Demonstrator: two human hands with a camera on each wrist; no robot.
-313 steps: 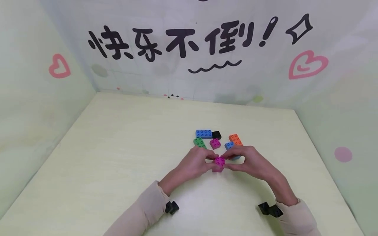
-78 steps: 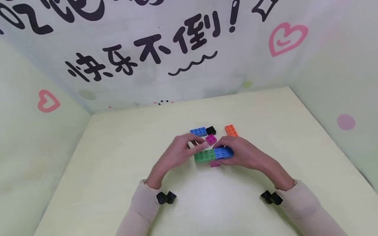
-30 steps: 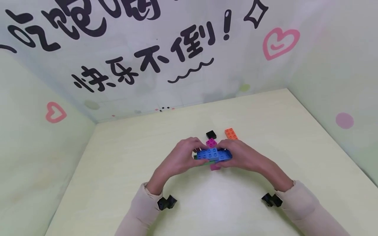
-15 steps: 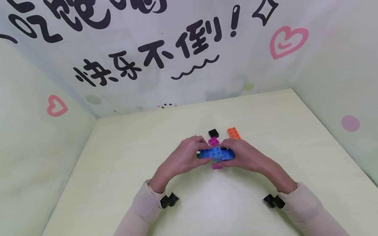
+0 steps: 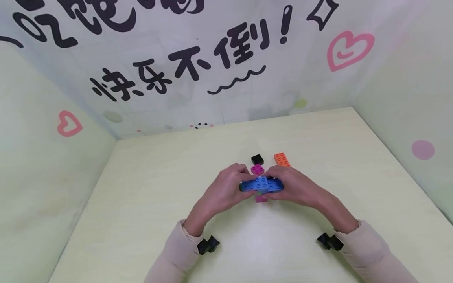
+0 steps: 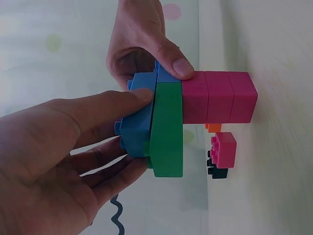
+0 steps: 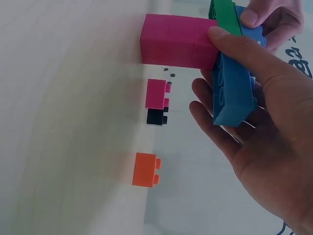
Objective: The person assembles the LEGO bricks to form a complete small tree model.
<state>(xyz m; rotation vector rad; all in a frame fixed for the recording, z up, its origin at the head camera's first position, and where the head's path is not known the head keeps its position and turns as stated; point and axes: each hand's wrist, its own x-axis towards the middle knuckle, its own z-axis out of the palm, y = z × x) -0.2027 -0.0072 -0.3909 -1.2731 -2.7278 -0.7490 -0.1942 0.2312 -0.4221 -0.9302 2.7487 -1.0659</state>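
Observation:
Several pink bricks [image 6: 220, 97] form a stack standing on the table. Across its top lie a green brick [image 6: 167, 137] and a blue brick [image 7: 232, 98], end to end. Over their join sits a second blue brick [image 5: 261, 183], slightly tilted against the green one in the left wrist view, with a thin dark line between them. My left hand [image 5: 228, 188] grips this upper blue brick, thumb on the near side and fingers on the far side. My right hand [image 5: 299, 186] pinches the lower blue brick, its thumb tip near the pink stack.
Just behind the stack lies a loose pink brick [image 5: 257, 169], with a black brick [image 5: 257, 159] beyond it. An orange brick [image 5: 282, 159] lies behind my right hand. Walls bound the pale table [image 5: 170, 165] at the back and sides.
Earlier both hands held pink bricks; later the green and blue bricks were on top. The left hand then brought the second blue brick from the back onto them. Over the last second the hands barely moved.

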